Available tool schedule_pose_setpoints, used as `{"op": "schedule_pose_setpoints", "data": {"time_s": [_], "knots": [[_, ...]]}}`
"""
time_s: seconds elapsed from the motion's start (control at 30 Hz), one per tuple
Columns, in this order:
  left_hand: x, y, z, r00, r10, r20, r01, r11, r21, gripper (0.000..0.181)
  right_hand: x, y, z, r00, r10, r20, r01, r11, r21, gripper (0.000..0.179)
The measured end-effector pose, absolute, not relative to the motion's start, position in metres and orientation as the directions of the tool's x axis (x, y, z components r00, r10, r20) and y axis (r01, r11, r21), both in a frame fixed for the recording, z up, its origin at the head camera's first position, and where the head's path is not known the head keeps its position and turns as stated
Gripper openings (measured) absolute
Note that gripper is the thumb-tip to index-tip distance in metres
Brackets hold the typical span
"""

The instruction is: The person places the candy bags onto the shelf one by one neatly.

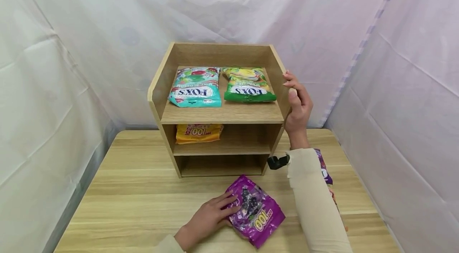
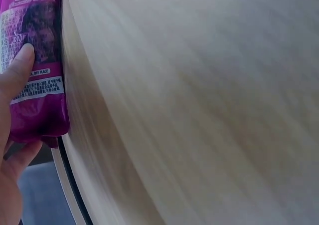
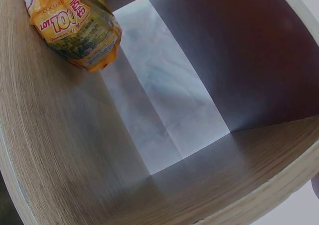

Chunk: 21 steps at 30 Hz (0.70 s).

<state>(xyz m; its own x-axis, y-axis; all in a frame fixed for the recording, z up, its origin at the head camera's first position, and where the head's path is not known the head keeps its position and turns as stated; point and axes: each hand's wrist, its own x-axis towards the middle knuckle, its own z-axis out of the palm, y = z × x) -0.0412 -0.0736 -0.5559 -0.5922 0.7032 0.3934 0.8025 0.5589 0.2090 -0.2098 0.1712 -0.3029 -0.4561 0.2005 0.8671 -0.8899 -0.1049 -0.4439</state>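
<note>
My left hand (image 1: pixel 209 217) pinches a purple Lot 100 grape gummy bag (image 1: pixel 256 217) in front of the shelf, fingers over its printed front. In the left wrist view, a digit (image 2: pixel 17 73) presses the labelled side of the gummy bag (image 2: pixel 40 103). My right hand (image 1: pixel 299 105) grips the right side panel of a small wooden shelf (image 1: pixel 222 115), thumb near its front edge. On the shelf's top level lie a turquoise Fox's candy bag (image 1: pixel 195 85) and a green Fox's candy bag (image 1: pixel 247 85). A yellow Lot 100 gummy bag (image 3: pixel 75 28) sits on the middle level, at the left.
The shelf stands at the back of a wooden table (image 1: pixel 140 189). White cloth (image 1: pixel 222 10) hangs behind and at both sides. A dark purple bag (image 1: pixel 324 167) and an orange packet (image 1: pixel 333 197) lie right of my right forearm, which partly hides them.
</note>
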Motion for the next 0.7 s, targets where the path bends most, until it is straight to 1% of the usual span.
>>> {"op": "schedule_pose_setpoints", "data": {"time_s": [0.3,0.53,0.63,0.7], "knots": [[-0.049,-0.091,-0.554,-0.581,0.734,0.352,0.814,0.524,0.251,0.048,-0.21,0.171,-0.303,-0.454,0.201,0.868,-0.891,-0.105,-0.442,0.04],[-0.054,-0.1,-0.543,-0.567,0.768,0.298,0.822,0.507,0.258,0.053,-0.209,0.171,-0.302,-0.446,0.201,0.872,-0.895,-0.101,-0.434,0.04],[-0.052,-0.097,-0.539,-0.575,0.769,0.28,0.817,0.524,0.24,0.051,-0.209,0.17,-0.302,-0.443,0.202,0.873,-0.896,-0.101,-0.432,0.041],[-0.049,-0.091,-0.537,-0.593,0.752,0.288,0.805,0.552,0.217,0.049,-0.208,0.17,-0.302,-0.443,0.203,0.873,-0.897,-0.1,-0.431,0.041]]}}
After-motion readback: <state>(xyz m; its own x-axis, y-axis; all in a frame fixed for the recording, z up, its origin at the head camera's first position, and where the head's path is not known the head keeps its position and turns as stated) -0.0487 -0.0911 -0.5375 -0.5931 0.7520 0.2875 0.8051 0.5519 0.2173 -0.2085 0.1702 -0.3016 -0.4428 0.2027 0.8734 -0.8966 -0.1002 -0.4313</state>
